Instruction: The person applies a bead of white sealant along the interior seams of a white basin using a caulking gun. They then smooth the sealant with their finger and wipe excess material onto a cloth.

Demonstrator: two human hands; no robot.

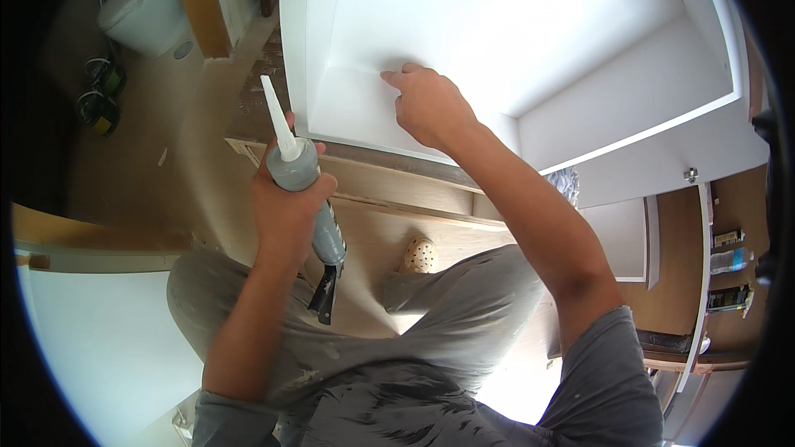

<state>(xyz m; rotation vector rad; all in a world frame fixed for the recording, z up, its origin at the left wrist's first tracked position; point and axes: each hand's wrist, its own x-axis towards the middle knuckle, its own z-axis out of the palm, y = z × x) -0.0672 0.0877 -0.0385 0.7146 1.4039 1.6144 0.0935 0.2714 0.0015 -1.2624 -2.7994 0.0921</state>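
The right hand (432,108) was inside the white cabinet (621,87), index finger out near the lower left corner, other fingers curled. From that angle I couldn't tell if it touched the panel or held anything. Lots of open room to its right, up to the far wall. The left hand (283,207) was wrapped round the caulk gun (329,228), near the cabinet's front left edge. Its tube was gray, its white nozzle (280,120) tilted up and left.
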